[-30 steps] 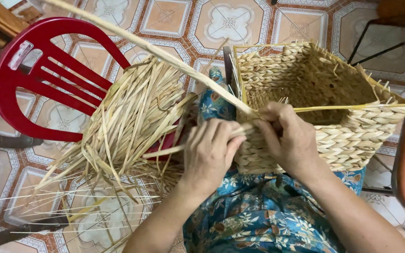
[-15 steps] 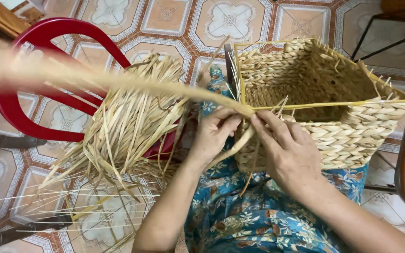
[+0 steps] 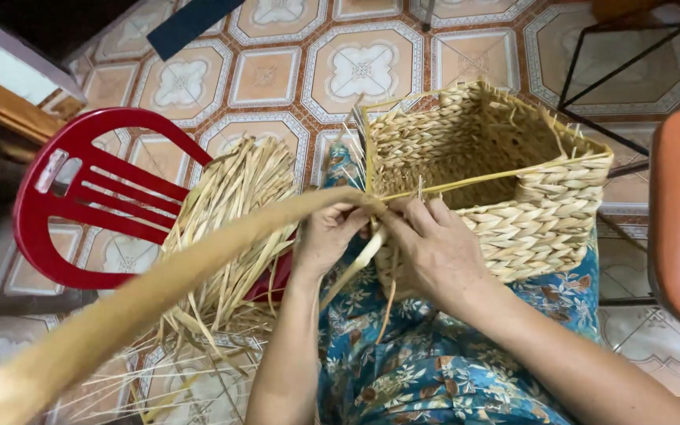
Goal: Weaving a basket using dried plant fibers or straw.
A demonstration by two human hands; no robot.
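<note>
Swinging down since the earlier frame, the long straw strand (image 3: 143, 291) lay blurred across the near left, running up to the left hand (image 3: 326, 236), which pinched it at the corner of the woven basket (image 3: 513, 212) on the lap. Just beside it, the right hand (image 3: 434, 248) pressed closed fingers against the basket wall. Beyond, loose straw (image 3: 230, 205) sat heaped on a red chair (image 3: 80, 205); I judged that the taut strand might snag that heap or slip the pinch, loosening the weave.

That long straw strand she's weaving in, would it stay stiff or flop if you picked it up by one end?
The long strand would probably bend rather than stay straight: it curves in an arc away from the left hand. It looks light, like the dry loose straw heaped on the red chair. Being flat and fibrous, it seems unlikely to slip from the fingers.
</note>
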